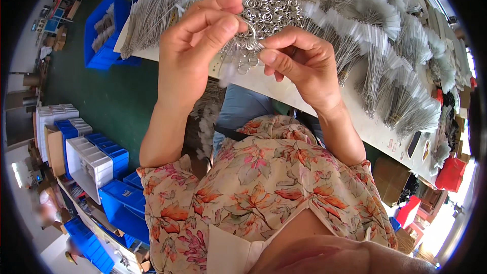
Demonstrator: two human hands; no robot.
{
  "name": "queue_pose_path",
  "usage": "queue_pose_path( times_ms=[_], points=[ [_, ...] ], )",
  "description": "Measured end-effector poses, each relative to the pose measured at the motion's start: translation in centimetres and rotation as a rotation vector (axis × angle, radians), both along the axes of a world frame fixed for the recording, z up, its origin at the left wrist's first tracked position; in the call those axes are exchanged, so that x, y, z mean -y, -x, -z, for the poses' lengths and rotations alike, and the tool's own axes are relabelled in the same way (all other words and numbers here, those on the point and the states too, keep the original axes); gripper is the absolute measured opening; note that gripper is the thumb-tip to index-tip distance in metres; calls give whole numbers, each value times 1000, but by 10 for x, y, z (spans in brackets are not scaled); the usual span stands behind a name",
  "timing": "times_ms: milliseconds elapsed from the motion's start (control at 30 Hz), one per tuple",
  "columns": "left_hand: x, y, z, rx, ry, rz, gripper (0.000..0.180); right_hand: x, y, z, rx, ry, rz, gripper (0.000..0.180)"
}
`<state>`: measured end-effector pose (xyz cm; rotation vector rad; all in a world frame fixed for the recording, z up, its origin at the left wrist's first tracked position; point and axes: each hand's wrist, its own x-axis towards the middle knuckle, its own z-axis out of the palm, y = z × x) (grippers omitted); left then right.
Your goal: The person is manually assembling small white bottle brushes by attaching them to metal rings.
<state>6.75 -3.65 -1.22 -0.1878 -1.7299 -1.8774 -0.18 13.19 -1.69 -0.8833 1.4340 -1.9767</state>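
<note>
Over the near edge of the table, my left hand (195,35) is closed, thumb and fingers pinching one side of a silver metal ring (253,31). My right hand (303,61) pinches the ring's lower right side between thumb and forefinger. Just below the ring, a blurred whitish shape (231,73) hangs; what it is I cannot make out. Right behind my fingertips spreads a heap of loose silver rings (276,7). A bundle of thin wire brushes (147,18) with white bristles lies to the left of the heap.
More bundles of wire brushes (375,45) cover the right side of the white table (304,100). A dark phone (414,144) lies near its right end. On the green floor at left stands a blue crate (104,30) with brushes inside. Blue and white bins (91,165) stand farther down.
</note>
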Motion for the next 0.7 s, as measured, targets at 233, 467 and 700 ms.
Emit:
queue_pose_path(
  times_ms=[233,467,700],
  points=[
    [-2,-27,2,97,-539,221,17,24,-12,12,-436,-40,186,15],
    [4,-36,8,11,-485,126,19,37,-19,1,-553,8,308,13],
    [-2,-37,10,15,-541,87,19,42,-18,-15,-573,-42,186,11]
  ],
)
